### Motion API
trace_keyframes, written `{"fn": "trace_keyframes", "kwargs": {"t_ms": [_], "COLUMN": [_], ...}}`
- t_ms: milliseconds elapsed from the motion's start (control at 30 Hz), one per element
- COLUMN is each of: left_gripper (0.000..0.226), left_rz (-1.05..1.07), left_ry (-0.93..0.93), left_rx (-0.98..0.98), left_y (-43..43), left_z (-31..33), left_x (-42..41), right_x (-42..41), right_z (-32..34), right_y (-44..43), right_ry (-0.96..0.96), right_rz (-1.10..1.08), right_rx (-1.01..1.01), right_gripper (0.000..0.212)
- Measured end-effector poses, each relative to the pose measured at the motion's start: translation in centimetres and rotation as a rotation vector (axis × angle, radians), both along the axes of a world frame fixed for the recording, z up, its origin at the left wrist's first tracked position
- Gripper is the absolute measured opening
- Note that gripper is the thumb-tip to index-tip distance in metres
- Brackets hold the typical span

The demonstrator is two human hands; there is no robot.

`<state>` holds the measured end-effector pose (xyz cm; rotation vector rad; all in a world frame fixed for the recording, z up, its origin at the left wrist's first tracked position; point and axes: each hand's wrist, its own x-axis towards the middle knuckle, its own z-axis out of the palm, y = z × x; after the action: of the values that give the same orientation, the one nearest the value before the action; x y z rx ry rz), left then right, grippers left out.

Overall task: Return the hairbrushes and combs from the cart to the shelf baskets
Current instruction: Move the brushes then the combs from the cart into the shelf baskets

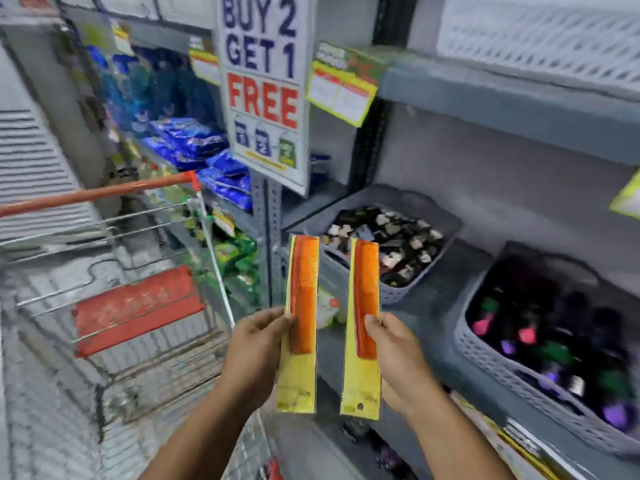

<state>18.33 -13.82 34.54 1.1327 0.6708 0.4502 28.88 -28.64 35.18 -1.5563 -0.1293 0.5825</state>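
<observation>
I hold two orange combs, each in a long yellow packet, upright side by side in front of the shelf. My left hand grips the left comb packet at its left edge. The right comb packet is held in my right hand, thumb across its front. Behind them on the shelf stand two grey baskets: the left basket with dark and pale hair clips, and the right basket with dark, pink, purple and green items. The wire cart with its orange handle stands at my left.
A "BUY 2 GET 1 FREE" sign hangs on the shelf upright above the combs. Blue packets and green packets fill the shelves further left. Yellow price tags hang from the upper shelf edge. A white perforated basket sits top right.
</observation>
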Motion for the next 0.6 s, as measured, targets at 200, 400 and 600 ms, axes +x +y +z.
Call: {"fn": "trace_keyframes", "kwargs": {"t_ms": [200, 400, 600], "left_gripper": [0.027, 0.033, 0.036], "left_rz": [-0.226, -0.449, -0.602], "left_ry": [-0.024, -0.051, -0.062], "left_rx": [0.023, 0.021, 0.034], "left_y": [-6.4, -13.9, -21.1], "left_z": [2.6, 4.5, 5.2], "left_x": [4.6, 8.2, 10.9], "right_x": [1.6, 2.6, 2.4], "right_z": [1.5, 1.9, 3.2], "right_y": [-8.3, -16.6, -24.0], "right_ry": [-0.003, 0.003, -0.063], "right_rz": [-0.161, -0.397, -0.516], "right_rx": [0.04, 0.083, 0.067], "right_gripper": [0.026, 0.039, 0.049]}}
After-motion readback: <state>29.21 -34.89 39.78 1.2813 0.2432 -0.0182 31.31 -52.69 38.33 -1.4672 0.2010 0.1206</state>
